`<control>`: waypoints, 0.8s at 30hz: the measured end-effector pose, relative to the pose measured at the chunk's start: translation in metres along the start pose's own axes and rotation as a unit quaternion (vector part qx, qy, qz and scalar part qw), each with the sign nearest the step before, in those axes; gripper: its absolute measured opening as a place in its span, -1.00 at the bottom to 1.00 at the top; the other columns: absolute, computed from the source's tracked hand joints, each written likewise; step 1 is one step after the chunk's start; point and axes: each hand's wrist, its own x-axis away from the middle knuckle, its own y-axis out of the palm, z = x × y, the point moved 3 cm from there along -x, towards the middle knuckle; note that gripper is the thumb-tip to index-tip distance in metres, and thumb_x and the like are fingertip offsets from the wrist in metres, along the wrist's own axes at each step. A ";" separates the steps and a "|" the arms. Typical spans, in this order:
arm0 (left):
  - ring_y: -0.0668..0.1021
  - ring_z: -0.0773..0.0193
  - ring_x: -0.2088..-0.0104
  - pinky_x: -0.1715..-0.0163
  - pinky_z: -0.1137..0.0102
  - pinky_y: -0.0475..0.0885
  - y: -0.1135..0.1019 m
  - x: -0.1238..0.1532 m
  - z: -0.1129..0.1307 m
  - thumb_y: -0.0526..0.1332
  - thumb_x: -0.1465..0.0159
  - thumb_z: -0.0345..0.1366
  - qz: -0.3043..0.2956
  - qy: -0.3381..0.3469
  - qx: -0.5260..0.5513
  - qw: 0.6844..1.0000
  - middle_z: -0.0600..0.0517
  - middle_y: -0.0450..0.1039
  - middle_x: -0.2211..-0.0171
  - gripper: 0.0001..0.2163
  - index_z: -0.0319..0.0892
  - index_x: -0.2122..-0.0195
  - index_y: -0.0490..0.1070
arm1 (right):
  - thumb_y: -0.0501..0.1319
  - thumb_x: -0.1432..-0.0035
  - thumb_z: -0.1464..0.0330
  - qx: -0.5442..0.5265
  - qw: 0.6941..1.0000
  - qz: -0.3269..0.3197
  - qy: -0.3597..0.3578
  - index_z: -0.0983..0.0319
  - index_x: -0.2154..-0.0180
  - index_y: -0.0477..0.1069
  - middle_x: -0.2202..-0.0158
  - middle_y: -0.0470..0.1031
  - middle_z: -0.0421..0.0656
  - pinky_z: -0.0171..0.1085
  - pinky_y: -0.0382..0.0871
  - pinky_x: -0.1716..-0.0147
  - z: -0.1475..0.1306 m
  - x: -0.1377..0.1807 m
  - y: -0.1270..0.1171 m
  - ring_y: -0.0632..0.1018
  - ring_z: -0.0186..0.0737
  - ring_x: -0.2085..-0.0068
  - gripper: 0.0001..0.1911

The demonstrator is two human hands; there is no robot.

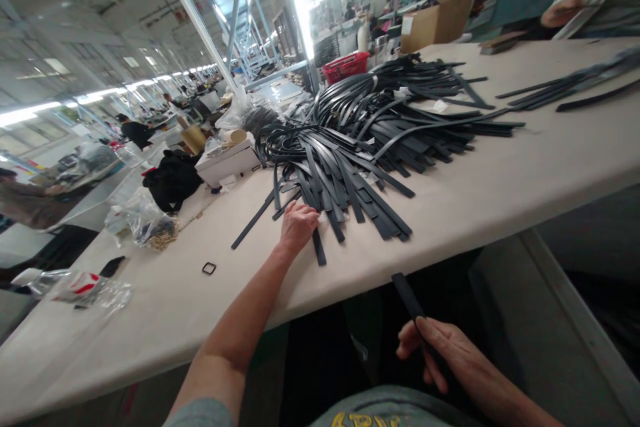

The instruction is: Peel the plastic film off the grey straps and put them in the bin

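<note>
A big heap of flat black straps (370,140) lies across the beige table (500,200). My left hand (297,227) reaches out to the near ends of the heap, fingers curled down onto one strap end. My right hand (445,355) is below the table's edge near my lap, closed on a single black strap (407,295) that points up toward the table. A small black square buckle (209,268) lies alone on the table to the left of my left arm.
Clear plastic bags (80,287) and a bag of small metal parts (150,223) lie at the left. A black bundle (173,180) and a white box (230,160) sit behind. A cardboard box (445,13) and red basket (346,67) stand far back. Other workers sit at distant tables.
</note>
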 end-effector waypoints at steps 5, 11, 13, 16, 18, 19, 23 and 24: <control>0.55 0.19 0.12 -0.25 0.08 0.11 -0.037 0.038 0.040 0.16 -0.28 -0.40 0.037 0.070 0.023 0.997 0.06 0.59 0.34 -0.81 -0.09 0.46 0.48 | 0.06 -0.14 -0.22 -0.015 1.000 0.009 -0.018 0.29 0.30 0.49 0.39 0.57 -0.07 -0.27 0.36 0.51 -0.002 -0.004 -0.009 0.32 -0.44 0.67 -0.31; 0.56 0.23 0.21 -0.25 0.06 0.17 -0.066 0.113 0.101 0.11 -0.28 -0.43 0.012 0.086 0.058 0.995 0.06 0.55 0.38 -0.80 -0.07 0.46 0.41 | 0.05 -0.10 -0.26 0.038 0.998 -0.037 -0.018 0.32 0.22 0.45 0.61 0.44 -0.21 -0.41 0.02 0.71 -0.025 -0.030 0.014 0.20 -0.47 0.71 -0.25; 0.56 0.22 0.26 -0.24 0.04 0.20 -0.064 0.131 0.116 0.11 -0.27 -0.43 -0.006 0.080 0.081 0.993 0.07 0.54 0.42 -0.79 -0.03 0.45 0.42 | 0.04 -0.07 -0.28 0.074 0.995 -0.070 -0.022 0.32 0.26 0.43 0.67 0.38 -0.24 -0.42 -0.04 0.74 -0.029 -0.044 0.030 0.19 -0.45 0.74 -0.24; 0.56 0.21 0.29 -0.24 0.02 0.23 -0.057 0.148 0.130 0.10 -0.27 -0.42 -0.018 0.068 0.121 0.990 0.08 0.53 0.43 -0.78 0.03 0.41 0.46 | 0.11 -0.03 -0.27 0.087 0.992 -0.085 -0.043 0.31 0.33 0.42 0.71 0.31 -0.29 -0.42 -0.03 0.75 -0.031 -0.064 0.050 0.18 -0.46 0.74 -0.27; 0.57 0.20 0.28 -0.23 0.01 0.26 -0.054 0.155 0.135 0.10 -0.29 -0.40 -0.018 0.057 0.142 0.988 0.09 0.55 0.39 -0.77 0.06 0.39 0.48 | 0.21 0.00 -0.20 0.069 0.994 -0.062 -0.054 0.32 0.34 0.44 0.69 0.26 -0.32 -0.42 0.00 0.75 -0.032 -0.072 0.054 0.19 -0.47 0.72 -0.34; 0.57 0.19 0.28 -0.19 0.02 0.30 -0.053 0.158 0.136 0.12 -0.29 -0.37 -0.016 0.044 0.159 0.986 0.09 0.56 0.37 -0.79 0.06 0.39 0.48 | 0.24 0.01 -0.17 0.060 0.995 -0.049 -0.059 0.32 0.34 0.46 0.69 0.24 -0.33 -0.42 0.00 0.74 -0.033 -0.074 0.053 0.19 -0.47 0.71 -0.37; 0.57 0.13 0.34 0.17 0.15 0.49 -0.046 0.164 0.128 0.22 -0.25 -0.09 -0.058 -0.119 0.353 0.926 -0.01 0.58 0.36 -0.80 -0.05 0.38 0.54 | 0.24 -0.04 -0.10 0.061 0.993 -0.021 -0.096 0.34 0.35 0.50 0.70 0.19 -0.34 -0.41 -0.03 0.72 -0.051 -0.065 0.040 0.17 -0.48 0.70 -0.43; 0.57 0.12 0.34 0.24 0.20 0.49 -0.042 0.164 0.126 0.19 -0.25 0.01 -0.084 -0.171 0.427 0.884 -0.05 0.59 0.34 -0.70 -0.09 0.33 0.56 | 0.25 -0.04 -0.08 0.069 0.992 -0.016 -0.106 0.34 0.35 0.51 0.70 0.19 -0.34 -0.41 -0.03 0.71 -0.057 -0.061 0.036 0.18 -0.48 0.70 -0.44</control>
